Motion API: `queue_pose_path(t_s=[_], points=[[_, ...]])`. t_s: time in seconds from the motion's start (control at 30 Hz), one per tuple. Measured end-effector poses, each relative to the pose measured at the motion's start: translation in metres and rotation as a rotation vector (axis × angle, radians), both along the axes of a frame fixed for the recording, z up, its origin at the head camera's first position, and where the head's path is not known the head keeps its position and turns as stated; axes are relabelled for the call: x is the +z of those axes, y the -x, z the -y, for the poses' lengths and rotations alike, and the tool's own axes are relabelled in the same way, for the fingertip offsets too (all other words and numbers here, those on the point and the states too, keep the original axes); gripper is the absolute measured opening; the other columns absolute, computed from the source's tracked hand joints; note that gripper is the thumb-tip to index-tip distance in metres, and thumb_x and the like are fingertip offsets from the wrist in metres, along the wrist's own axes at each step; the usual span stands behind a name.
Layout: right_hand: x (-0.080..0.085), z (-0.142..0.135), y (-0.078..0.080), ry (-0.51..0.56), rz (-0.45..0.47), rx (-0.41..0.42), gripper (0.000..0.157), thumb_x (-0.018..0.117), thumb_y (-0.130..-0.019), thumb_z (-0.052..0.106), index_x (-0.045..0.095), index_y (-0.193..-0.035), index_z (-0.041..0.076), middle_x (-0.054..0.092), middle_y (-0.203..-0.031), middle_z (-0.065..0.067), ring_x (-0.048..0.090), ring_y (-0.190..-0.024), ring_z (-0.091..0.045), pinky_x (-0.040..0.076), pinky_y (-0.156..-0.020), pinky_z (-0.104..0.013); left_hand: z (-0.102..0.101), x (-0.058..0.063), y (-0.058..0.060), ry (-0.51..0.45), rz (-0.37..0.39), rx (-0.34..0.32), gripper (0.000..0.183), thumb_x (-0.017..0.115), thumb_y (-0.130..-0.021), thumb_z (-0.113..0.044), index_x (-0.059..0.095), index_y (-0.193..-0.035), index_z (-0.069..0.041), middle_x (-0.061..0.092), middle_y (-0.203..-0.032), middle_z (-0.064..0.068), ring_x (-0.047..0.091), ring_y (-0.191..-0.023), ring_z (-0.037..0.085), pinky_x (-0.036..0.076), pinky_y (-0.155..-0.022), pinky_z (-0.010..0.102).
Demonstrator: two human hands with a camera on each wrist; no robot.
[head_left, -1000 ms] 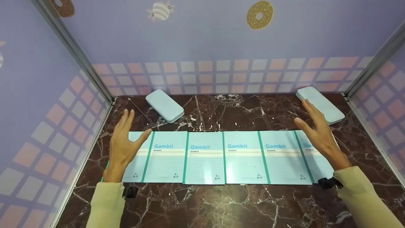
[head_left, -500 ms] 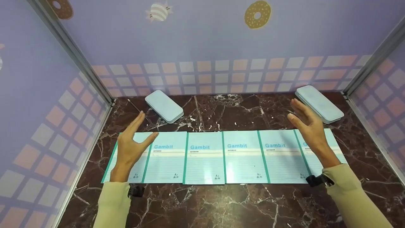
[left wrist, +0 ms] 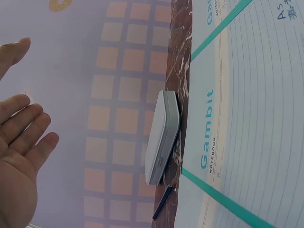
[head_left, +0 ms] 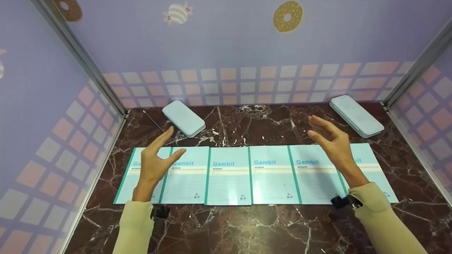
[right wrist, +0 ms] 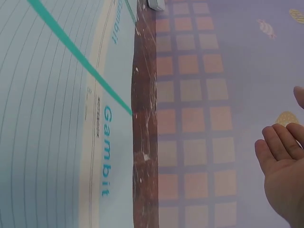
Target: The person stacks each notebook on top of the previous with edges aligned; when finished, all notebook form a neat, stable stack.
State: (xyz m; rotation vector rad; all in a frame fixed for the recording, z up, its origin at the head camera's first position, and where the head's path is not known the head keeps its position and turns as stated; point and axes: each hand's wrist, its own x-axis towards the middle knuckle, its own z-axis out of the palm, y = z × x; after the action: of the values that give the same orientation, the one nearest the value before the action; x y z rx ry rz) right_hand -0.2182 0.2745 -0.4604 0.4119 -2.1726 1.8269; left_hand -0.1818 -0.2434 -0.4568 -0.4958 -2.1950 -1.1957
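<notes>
Several pale blue notebooks [head_left: 227, 183] with green spines and "Gambit" print lie side by side in a row across the table. My left hand [head_left: 155, 165] hovers over the two leftmost ones, fingers extended and thumb spread, holding nothing. Over the right part of the row is my right hand [head_left: 335, 148], also raised, its fingers loosely bent and the palm turned inward. In the left wrist view, the left hand [left wrist: 21, 142] shows an empty palm. The right wrist view likewise has the right hand [right wrist: 285, 166] with nothing in it.
A light blue case [head_left: 184, 118] lies behind the row at the left, beside a thin dark pen-like stick [head_left: 152, 119]. Another such case [head_left: 356, 115] rests at the back right. Patterned walls [head_left: 226, 46] enclose the dark marbled table [head_left: 254, 229] at the back and sides.
Both hands have moved inward over the notebooks, the left one to the right and the right one to the left. The notebooks and cases stay where they were.
</notes>
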Motion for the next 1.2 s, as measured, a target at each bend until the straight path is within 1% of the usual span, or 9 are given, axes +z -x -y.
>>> queue_pose_path(t_s=[0.2, 0.37, 0.53, 0.7, 0.8, 0.93, 1.03, 1.1, 1.2], points=[[-0.004, 0.017, 0.001, 0.063, 0.015, 0.052, 0.047, 0.073, -0.099, -0.002, 0.063, -0.146, 0.000, 0.062, -0.145, -0.022, 0.063, -0.131, -0.020, 0.057, -0.098, -0.026, -0.007, -0.006, -0.001, -0.005, 0.027, -0.010, 0.063, 0.090, -0.086, -0.006, 0.065, -0.144, 0.000, 0.064, -0.147, 0.011, 0.061, -0.134, 0.034, 0.045, -0.115, 0.035], [-0.011, 0.030, 0.001, 0.068, 0.013, 0.089, 0.045, 0.073, -0.099, -0.003, 0.064, -0.144, -0.001, 0.064, -0.143, -0.021, 0.063, -0.130, -0.024, 0.056, -0.101, -0.029, -0.012, -0.014, 0.000, -0.019, 0.032, -0.016, 0.062, 0.090, -0.086, -0.006, 0.067, -0.143, -0.002, 0.065, -0.144, 0.011, 0.062, -0.133, 0.034, 0.047, -0.115, 0.040], [-0.019, 0.042, -0.001, 0.049, 0.003, 0.119, 0.044, 0.072, -0.099, -0.004, 0.066, -0.142, -0.001, 0.066, -0.141, -0.019, 0.064, -0.129, -0.027, 0.056, -0.101, -0.030, -0.018, -0.020, -0.001, -0.040, 0.068, -0.052, 0.061, 0.090, -0.086, -0.005, 0.067, -0.142, 0.000, 0.066, -0.143, 0.013, 0.060, -0.134, 0.035, 0.046, -0.115, 0.040], [-0.028, 0.056, -0.001, 0.056, -0.020, 0.166, 0.042, 0.071, -0.099, -0.008, 0.066, -0.140, -0.004, 0.065, -0.140, -0.024, 0.064, -0.128, -0.032, 0.056, -0.101, -0.032, -0.024, -0.025, -0.002, -0.065, 0.105, -0.078, 0.061, 0.089, -0.086, -0.005, 0.067, -0.142, -0.002, 0.065, -0.144, 0.014, 0.060, -0.135, 0.034, 0.047, -0.114, 0.036], [-0.034, 0.065, -0.002, 0.047, -0.019, 0.191, 0.042, 0.071, -0.098, -0.008, 0.066, -0.139, -0.005, 0.065, -0.140, -0.023, 0.065, -0.126, -0.030, 0.056, -0.101, -0.033, -0.028, -0.028, -0.002, -0.070, 0.121, -0.100, 0.061, 0.089, -0.087, -0.006, 0.067, -0.143, -0.002, 0.065, -0.144, 0.014, 0.061, -0.134, 0.034, 0.048, -0.114, 0.036], [-0.041, 0.078, -0.006, 0.025, -0.001, 0.213, 0.042, 0.073, -0.097, -0.007, 0.067, -0.139, -0.004, 0.066, -0.139, -0.021, 0.065, -0.126, -0.030, 0.055, -0.103, -0.035, -0.033, -0.033, -0.003, -0.039, 0.138, -0.131, 0.060, 0.089, -0.088, -0.008, 0.066, -0.143, -0.002, 0.065, -0.144, 0.012, 0.061, -0.133, 0.035, 0.049, -0.112, 0.044], [-0.045, 0.086, -0.007, 0.015, 0.017, 0.228, 0.041, 0.073, -0.098, -0.005, 0.067, -0.138, -0.004, 0.067, -0.140, -0.019, 0.064, -0.127, -0.034, 0.055, -0.104, -0.035, -0.036, -0.037, -0.004, -0.008, 0.160, -0.148, 0.060, 0.088, -0.089, -0.011, 0.066, -0.145, -0.003, 0.065, -0.145, 0.011, 0.061, -0.134, 0.034, 0.050, -0.112, 0.049], [-0.048, 0.091, -0.007, 0.003, 0.030, 0.237, 0.041, 0.074, -0.098, -0.003, 0.067, -0.138, -0.004, 0.067, -0.140, -0.019, 0.064, -0.127, -0.033, 0.054, -0.104, -0.035, -0.038, -0.039, -0.004, 0.007, 0.180, -0.159, 0.061, 0.088, -0.090, -0.013, 0.065, -0.146, -0.004, 0.064, -0.146, 0.012, 0.060, -0.135, 0.033, 0.049, -0.112, 0.049], [-0.053, 0.098, -0.008, -0.018, 0.050, 0.252, 0.040, 0.074, -0.099, 0.001, 0.067, -0.138, -0.003, 0.068, -0.138, -0.018, 0.064, -0.127, -0.034, 0.055, -0.103, -0.033, -0.040, -0.043, -0.004, 0.022, 0.204, -0.166, 0.063, 0.088, -0.090, -0.017, 0.064, -0.147, -0.005, 0.063, -0.148, 0.011, 0.059, -0.137, 0.030, 0.048, -0.113, 0.047]])
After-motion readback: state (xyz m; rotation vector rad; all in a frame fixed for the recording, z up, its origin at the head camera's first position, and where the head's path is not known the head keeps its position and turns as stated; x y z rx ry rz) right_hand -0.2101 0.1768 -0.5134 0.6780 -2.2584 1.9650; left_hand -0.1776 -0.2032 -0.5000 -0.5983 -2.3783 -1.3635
